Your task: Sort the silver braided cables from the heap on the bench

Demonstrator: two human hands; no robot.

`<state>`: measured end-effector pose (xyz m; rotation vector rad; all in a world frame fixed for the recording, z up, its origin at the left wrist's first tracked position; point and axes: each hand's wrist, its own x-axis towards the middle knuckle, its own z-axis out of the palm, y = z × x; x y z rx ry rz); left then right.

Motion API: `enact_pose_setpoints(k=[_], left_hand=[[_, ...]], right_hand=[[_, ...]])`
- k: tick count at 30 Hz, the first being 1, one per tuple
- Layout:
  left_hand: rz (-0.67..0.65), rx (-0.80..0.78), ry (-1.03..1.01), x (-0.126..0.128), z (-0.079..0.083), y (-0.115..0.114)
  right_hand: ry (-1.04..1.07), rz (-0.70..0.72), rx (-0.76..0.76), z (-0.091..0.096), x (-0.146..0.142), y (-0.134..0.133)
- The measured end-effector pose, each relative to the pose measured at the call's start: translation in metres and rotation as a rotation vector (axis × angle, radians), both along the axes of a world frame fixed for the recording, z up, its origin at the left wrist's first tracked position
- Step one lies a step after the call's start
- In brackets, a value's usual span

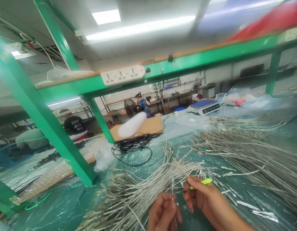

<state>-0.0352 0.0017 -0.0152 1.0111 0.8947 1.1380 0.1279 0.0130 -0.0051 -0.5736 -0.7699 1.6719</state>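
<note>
My left hand [162,211] is closed, with thumb and fingers pinching a silver braided cable [172,187] whose end points upward. Just to the right, my right hand [202,194] is closed around a thin tool with a bright yellow-green handle [205,181]. Its working end is too small and hidden to make out, but it lies close to the cable. Beneath and behind both hands spreads a large bundle of silver cables [148,181]. Shiny strips of foil-like scrap [246,204] are scattered right of my right hand.
A second cable pile [256,157] covers the right side. Behind lie coiled black cables [136,142], a weighing scale [204,106] and a cardboard piece [153,125]. A green frame [73,150] with a power strip [123,74] spans the bench. Other people sit farther back.
</note>
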Motion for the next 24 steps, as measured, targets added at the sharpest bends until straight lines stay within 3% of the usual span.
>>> enact_pose_setpoints(k=[7, 14, 24], left_hand=[[-0.004, 0.042, 0.034, -0.0002, -0.0024, -0.0006], [0.000, 0.035, 0.059, 0.0001, -0.0055, 0.0007], [0.011, 0.025, 0.050, -0.0018, -0.0038, 0.0004]], right_hand=[[-0.027, 0.000, -0.008, 0.0079, 0.0014, -0.0022], [-0.024, -0.022, -0.034, 0.0035, 0.0016, 0.0000], [-0.011, 0.025, 0.034, 0.0062, 0.0024, -0.0040]])
